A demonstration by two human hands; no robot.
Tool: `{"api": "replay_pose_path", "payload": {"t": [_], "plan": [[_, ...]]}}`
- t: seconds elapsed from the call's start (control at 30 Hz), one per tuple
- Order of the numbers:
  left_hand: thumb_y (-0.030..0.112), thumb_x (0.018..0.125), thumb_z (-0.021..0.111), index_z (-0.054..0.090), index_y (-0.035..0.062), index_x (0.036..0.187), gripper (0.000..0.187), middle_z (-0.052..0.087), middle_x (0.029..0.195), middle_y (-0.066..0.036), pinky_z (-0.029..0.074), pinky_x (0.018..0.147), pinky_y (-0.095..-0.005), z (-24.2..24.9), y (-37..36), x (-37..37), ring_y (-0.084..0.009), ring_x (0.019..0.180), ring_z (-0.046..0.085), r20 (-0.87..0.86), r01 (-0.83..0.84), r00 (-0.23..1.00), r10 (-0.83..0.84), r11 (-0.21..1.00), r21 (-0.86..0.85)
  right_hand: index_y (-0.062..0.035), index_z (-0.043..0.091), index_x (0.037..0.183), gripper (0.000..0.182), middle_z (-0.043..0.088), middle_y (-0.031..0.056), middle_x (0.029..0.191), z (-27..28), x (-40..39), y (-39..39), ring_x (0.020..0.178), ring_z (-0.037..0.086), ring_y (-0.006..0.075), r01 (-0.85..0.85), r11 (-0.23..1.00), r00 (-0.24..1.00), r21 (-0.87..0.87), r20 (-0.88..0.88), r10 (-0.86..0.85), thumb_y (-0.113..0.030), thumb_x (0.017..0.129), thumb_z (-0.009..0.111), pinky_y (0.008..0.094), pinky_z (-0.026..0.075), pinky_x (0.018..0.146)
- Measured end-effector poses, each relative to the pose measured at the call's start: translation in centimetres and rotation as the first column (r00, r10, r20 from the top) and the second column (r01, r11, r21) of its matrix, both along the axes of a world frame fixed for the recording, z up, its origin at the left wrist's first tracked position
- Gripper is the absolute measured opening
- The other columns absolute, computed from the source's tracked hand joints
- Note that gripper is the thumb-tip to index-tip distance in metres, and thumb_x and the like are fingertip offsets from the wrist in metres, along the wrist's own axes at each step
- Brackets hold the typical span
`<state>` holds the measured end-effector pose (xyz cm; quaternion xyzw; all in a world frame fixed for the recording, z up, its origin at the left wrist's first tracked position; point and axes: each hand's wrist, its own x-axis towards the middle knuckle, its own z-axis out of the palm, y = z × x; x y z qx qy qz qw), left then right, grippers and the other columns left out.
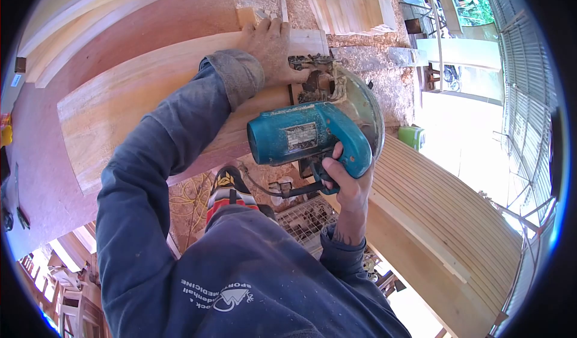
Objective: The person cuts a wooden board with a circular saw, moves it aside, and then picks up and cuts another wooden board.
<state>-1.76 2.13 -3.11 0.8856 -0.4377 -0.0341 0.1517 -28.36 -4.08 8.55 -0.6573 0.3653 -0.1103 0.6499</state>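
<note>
My right hand point(348, 184) is wrapped around the rear handle of a teal circular saw point(288, 136). The saw rests across the end of a wide, pale wooden board point(132, 100), its round guard on the right side. Against the same board presses my left hand point(267, 49), its fingers bent over the far edge and its thumb reaching to the saw's dusty base plate point(312, 85). Just beyond those fingers sits a small wood block point(246, 17). The saw's blade is hidden under its guard. A dark cord point(258, 184) runs from the handle.
The board lies on a reddish-brown worktop point(54, 157). Stacked planks point(348, 4) stand at the back, and a grooved panel point(439, 199) fills the right. Below are a yellow cord point(195, 199), a metal grate point(306, 221) and my shoe point(228, 178). Sawdust covers the ground.
</note>
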Motion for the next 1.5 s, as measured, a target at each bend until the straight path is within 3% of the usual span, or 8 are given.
{"api": "replay_pose_path", "payload": {"t": [0.4, 1.0, 1.1, 1.2, 1.37, 1.5], "plan": [[0.074, 0.077, 0.071, 0.05, -0.0132, 0.146, 0.113, 0.063, 0.135, -0.029, 0.05, 0.112, -0.0453, -0.4, -0.1, 0.7, -0.0393, 0.129, 0.062, -0.096, 0.025, 0.995, -0.034, 0.995, -0.102, -0.002, 0.064, 0.096, 0.015, 0.059, 0.001, 0.073, -0.1, 0.5, -0.1, 0.054, 0.053, 0.007, -0.011, 1.0, 1.0, 0.001, 0.027, 0.011, 0.003, 0.087, 0.075, 0.0237, 0.038, 0.049], [0.071, 0.086, 0.068, 0.048, -0.0131, 0.149, 0.107, 0.064, 0.133, -0.031, 0.049, 0.115, -0.0446, 0.3, -0.4, 1.6, -0.0402, 0.13, 0.062, -0.169, 0.04, 0.984, -0.047, 0.998, -0.049, -0.0013, 0.063, 0.097, 0.015, 0.058, 0.001, 0.071, 0.0, 1.9, -0.5, 0.054, 0.053, 0.0072, -0.034, 0.999, 0.998, 0.001, 0.044, 0.034, 0.003, 0.088, 0.074, 0.0235, 0.039, 0.048], [0.068, 0.086, 0.068, 0.05, -0.0131, 0.147, 0.104, 0.065, 0.133, -0.031, 0.049, 0.114, -0.0455, -0.1, -0.4, 1.6, -0.0409, 0.131, 0.062, -0.138, 0.036, 0.989, -0.049, 0.995, -0.09, -0.0013, 0.062, 0.097, 0.015, 0.058, 0.001, 0.071, 0.0, 2.1, -0.8, 0.053, 0.053, 0.0072, -0.049, 0.999, 0.997, 0.002, 0.053, 0.049, 0.002, 0.089, 0.074, 0.0236, 0.038, 0.048], [0.066, 0.086, 0.069, 0.052, -0.0121, 0.145, 0.1, 0.065, 0.132, -0.03, 0.049, 0.114, -0.0457, 0.4, -0.5, 1.9, -0.0421, 0.131, 0.062, -0.217, 0.044, 0.975, -0.057, 0.997, -0.065, -0.0012, 0.062, 0.097, 0.015, 0.058, 0.0011, 0.07, -0.1, 2.4, -0.8, 0.053, 0.052, 0.0072, -0.053, 0.999, 0.997, 0.002, 0.06, 0.053, 0.002, 0.089, 0.074, 0.0236, 0.038, 0.048], [0.064, 0.088, 0.068, 0.054, -0.01, 0.143, 0.093, 0.068, 0.128, -0.029, 0.049, 0.113, -0.0453, 0.1, -0.3, 1.8, -0.0423, 0.127, 0.065, -0.156, 0.051, 0.986, -0.066, 0.994, -0.099, -0.0017, 0.062, 0.097, 0.014, 0.058, 0.0013, 0.07, -0.1, 3.0, -1.1, 0.053, 0.053, 0.0072, -0.067, 0.998, 0.996, -0.008, 0.065, 0.068, 0.002, 0.09, 0.074, 0.0237, 0.038, 0.047], [0.061, 0.089, 0.069, 0.057, -0.0096, 0.136, 0.086, 0.07, 0.123, -0.028, 0.051, 0.109, -0.0453, 0.9, -0.3, 2.1, -0.0406, 0.122, 0.067, -0.221, 0.053, 0.972, -0.074, 0.994, -0.099, -0.0023, 0.063, 0.097, 0.014, 0.058, 0.0013, 0.071, -0.2, 3.3, -1.2, 0.053, 0.053, 0.0071, -0.059, 0.998, 0.996, -0.012, 0.07, 0.06, 0.002, 0.09, 0.074, 0.0236, 0.038, 0.047]]}}
